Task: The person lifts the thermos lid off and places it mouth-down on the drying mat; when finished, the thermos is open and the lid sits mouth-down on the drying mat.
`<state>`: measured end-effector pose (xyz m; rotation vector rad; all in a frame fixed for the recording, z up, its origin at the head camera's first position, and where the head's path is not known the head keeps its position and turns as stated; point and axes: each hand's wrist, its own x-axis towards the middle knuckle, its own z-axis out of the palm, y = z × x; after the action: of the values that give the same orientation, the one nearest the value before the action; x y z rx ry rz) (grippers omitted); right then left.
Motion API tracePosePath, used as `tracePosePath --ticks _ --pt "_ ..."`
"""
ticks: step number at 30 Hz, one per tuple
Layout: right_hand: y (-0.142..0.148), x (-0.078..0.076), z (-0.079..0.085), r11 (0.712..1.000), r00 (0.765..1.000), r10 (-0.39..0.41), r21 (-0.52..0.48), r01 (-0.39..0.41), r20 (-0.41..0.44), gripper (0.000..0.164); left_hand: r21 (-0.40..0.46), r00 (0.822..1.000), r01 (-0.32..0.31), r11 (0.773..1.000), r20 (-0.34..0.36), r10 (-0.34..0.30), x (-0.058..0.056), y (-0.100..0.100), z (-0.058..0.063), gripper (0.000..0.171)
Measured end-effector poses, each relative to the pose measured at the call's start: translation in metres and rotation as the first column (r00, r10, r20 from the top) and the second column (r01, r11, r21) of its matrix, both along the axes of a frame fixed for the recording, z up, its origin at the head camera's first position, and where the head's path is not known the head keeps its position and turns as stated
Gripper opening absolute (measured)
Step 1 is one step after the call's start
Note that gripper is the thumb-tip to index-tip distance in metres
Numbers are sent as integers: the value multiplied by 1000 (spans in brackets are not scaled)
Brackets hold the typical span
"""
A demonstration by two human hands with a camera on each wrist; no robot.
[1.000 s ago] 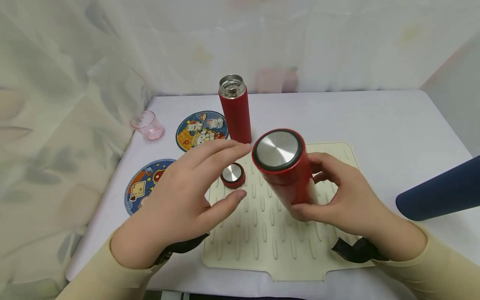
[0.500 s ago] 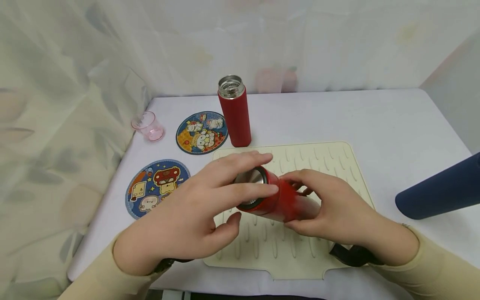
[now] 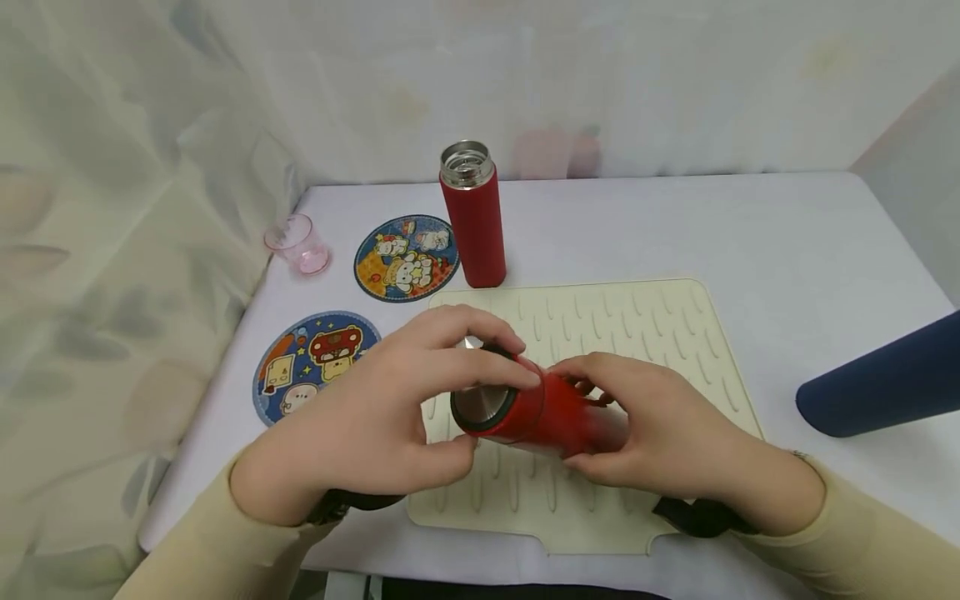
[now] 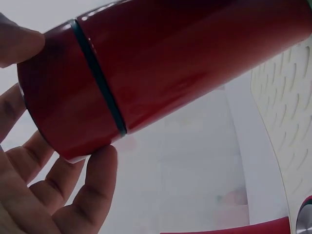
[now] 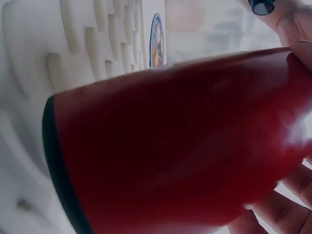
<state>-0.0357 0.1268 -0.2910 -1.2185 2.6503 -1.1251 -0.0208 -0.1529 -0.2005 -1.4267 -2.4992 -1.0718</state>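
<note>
A glossy red thermos (image 3: 573,412) is held tilted above a cream ridged mat (image 3: 660,325), its lid pointing left. My right hand (image 3: 663,421) grips the body with thumb and fingers. My left hand (image 3: 375,408) holds the lid (image 4: 63,92), thumb on one side and fingertips on the other. A dark ring marks the seam, with lid and body together. Behind the mat stands a slimmer matte red thermos (image 3: 478,229), upright and uncapped, its steel mouth showing. Its small red cap (image 4: 305,219) peeks in at the left wrist view's edge; my left hand mostly covers it in the head view.
Two round cartoon coasters lie at the left, one farther back (image 3: 405,260) and one nearer (image 3: 318,358). Beyond them a pink clear cup (image 3: 300,246) leans by the curtain. A navy cylinder (image 3: 877,383) juts in from the right. The white table (image 3: 712,225) ends at a back curtain.
The glossy thermos has come down and tipped over to the left from a more upright pose. My left hand, earlier apart from it, has moved onto its lid.
</note>
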Motion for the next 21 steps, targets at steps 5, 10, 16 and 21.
tracePosePath --ticks 5,10,16,21 --pt "-4 1 -3 1000 999 -3 -3 3 -44 76 24 996 -56 998 71 54 -1 -2 -1 51" --pt "-7 3 -3 1000 994 -31 -6 31 -107 73 8 963 -260 966 78 258 0 2 -7 47" --pt "-8 2 -3 998 988 -63 -21 60 -141 78 21 987 -160 987 26 159 -5 0 -14 63" --pt "-6 1 -3 997 985 -74 -18 72 -154 79 93 997 77 993 -18 -75 -4 -1 -15 64"
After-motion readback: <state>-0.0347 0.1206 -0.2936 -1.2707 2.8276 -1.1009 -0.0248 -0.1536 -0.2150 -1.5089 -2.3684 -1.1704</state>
